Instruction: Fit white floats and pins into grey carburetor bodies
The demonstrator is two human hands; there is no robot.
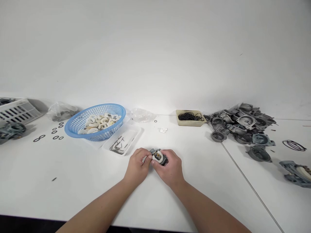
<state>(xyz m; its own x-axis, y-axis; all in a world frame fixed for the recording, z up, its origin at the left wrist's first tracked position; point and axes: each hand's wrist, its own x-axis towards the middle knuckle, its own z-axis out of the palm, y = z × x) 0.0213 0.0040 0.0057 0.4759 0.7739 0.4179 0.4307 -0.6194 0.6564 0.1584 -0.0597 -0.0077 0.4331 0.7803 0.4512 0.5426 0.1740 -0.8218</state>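
A small grey metal carburetor body with a white U-shaped float (158,157) on its top is held between both hands, low over the white table. My right hand (171,166) wraps round its right side, with the thumb along the near edge. At its left side is my left hand (139,164), fingers pinched together at the float's edge. Whatever lies between those fingertips is too small to make out. Just beyond my left hand, a white tray (136,137) holds several thin metal pins (117,145).
A blue basket (70,128) of white floats stands back left, near black rings (54,132). Back right are a cream box (190,123) of black rings and a pile of grey metal bowls (245,121). Another carburetor (295,173) lies far right, a white crate (21,111) far left.
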